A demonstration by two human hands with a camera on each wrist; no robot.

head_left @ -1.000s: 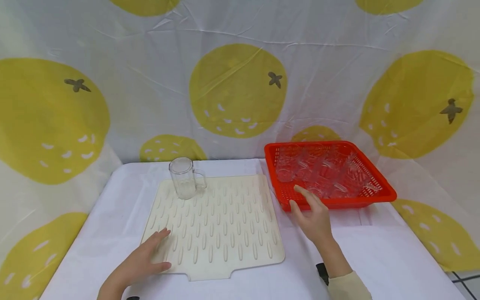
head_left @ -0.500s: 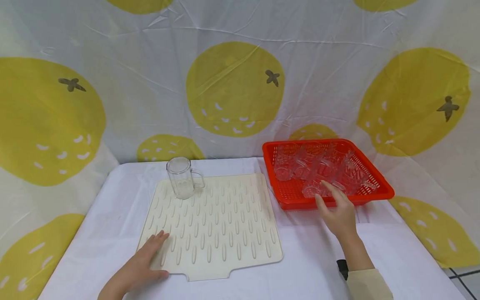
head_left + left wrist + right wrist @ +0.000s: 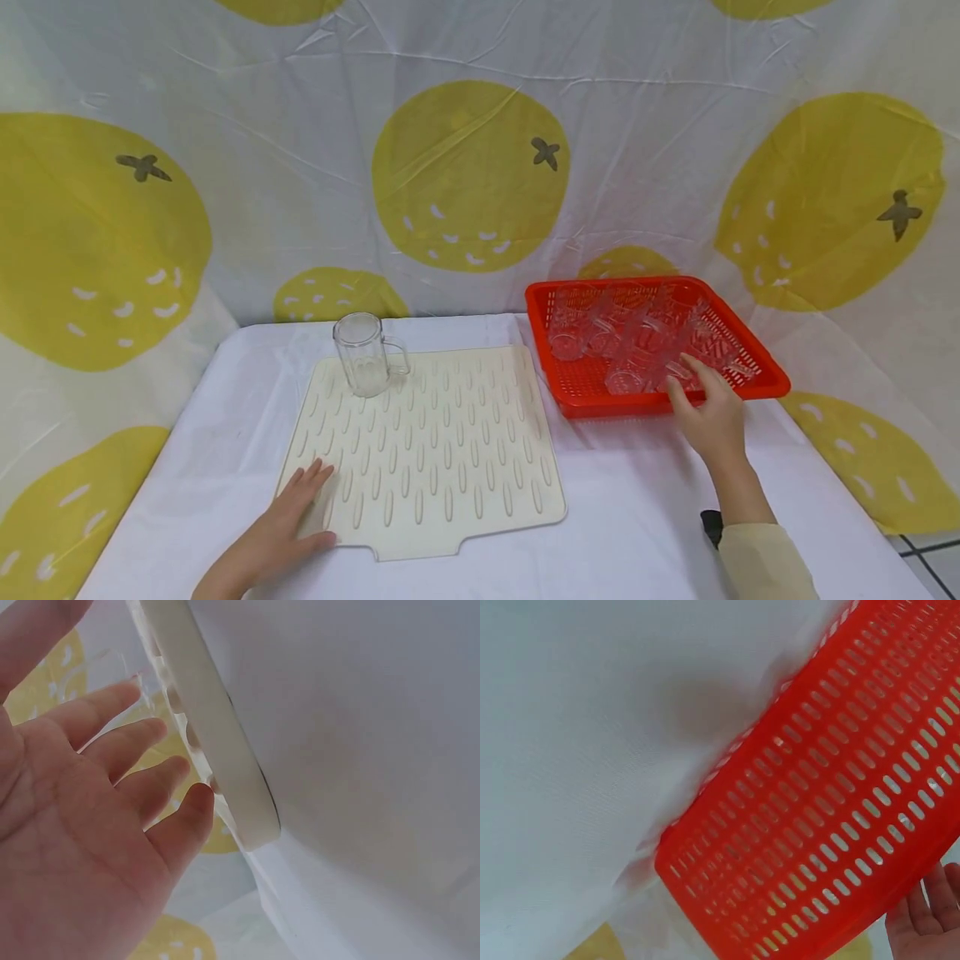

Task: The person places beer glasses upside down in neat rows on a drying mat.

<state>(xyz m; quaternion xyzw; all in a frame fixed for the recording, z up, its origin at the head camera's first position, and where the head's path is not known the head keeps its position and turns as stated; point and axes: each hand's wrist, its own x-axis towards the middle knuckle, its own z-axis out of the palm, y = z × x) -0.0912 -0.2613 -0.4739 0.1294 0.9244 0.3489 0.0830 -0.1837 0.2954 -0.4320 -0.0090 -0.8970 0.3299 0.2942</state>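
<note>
A clear glass mug [image 3: 363, 354] stands upright at the far left of the cream drying mat [image 3: 468, 462], its handle to the right. My left hand [image 3: 281, 529] is at the mat's near left corner, fingers spread and holding nothing; the left wrist view shows the palm [image 3: 79, 832] beside the mat's edge [image 3: 225, 742]. My right hand [image 3: 712, 421] reaches over the front rim of the red basket [image 3: 607, 406], thumb and forefinger apart above the glasses. Several clear glasses [image 3: 633, 362] lie inside. In the right wrist view the basket's slotted side [image 3: 802, 810] hides most of the fingers [image 3: 937, 904].
White cloth [image 3: 622, 533] covers the table. Behind it hangs a curtain [image 3: 465, 175] with a yellow lemon print, close to the basket's back rim. Floor tiles [image 3: 930, 554] show at the far right.
My right hand has moved rightward along the basket's front, from its left corner to over the glasses at right. My left hand stays at the mat's corner, and the mug has not moved.
</note>
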